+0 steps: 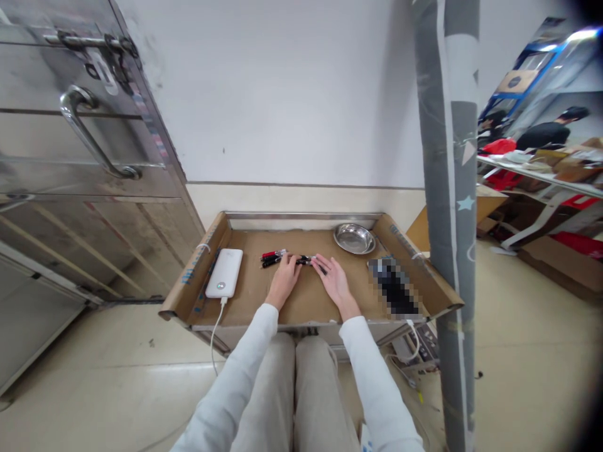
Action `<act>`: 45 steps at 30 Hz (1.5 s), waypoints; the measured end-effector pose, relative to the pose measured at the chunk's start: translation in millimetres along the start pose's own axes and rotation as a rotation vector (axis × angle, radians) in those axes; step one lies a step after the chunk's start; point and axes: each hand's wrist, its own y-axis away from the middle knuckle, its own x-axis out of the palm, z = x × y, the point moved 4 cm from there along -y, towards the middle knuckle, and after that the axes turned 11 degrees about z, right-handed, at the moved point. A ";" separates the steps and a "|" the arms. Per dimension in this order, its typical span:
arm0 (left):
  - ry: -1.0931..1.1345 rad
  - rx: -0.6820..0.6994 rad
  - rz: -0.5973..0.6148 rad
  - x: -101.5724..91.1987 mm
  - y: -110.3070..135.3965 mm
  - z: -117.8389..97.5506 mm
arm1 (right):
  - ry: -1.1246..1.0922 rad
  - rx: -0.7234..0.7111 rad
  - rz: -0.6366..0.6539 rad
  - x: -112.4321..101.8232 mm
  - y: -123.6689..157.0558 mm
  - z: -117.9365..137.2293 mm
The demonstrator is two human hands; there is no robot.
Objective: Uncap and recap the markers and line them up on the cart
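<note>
Several pens, with a red pen and a black pen at the left end, lie on the cardboard lining of a shallow tray-like cart top. My left hand is over the pens, its curled fingertips gripping around them. More black pens show in the gap between my hands. My right hand is to the right, its thumb and fingers around the end of a dark pen. The fingers partly hide the pens, so which hand grips which pen is hard to make out.
A white power bank with a cable lies at the left. A round metal bowl sits at the back right, above a blurred-out phone. A grey wrapped pole stands just right of the cart; a metal door is left.
</note>
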 end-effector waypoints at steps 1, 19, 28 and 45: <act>0.005 0.030 0.012 -0.1 1.6 -4.7 | -0.004 0.012 0.011 1.2 0.1 0.2; 0.053 0.247 0.081 18.9 6.6 -27.8 | 0.145 0.063 0.222 18.9 3.2 -10.4; -0.058 -0.057 -0.013 9.3 14.9 -4.9 | 0.628 -0.236 0.085 18.4 4.1 -2.6; 0.011 -0.142 -0.042 9.9 0.9 6.9 | 1.553 -0.244 -0.036 9.9 8.9 -1.0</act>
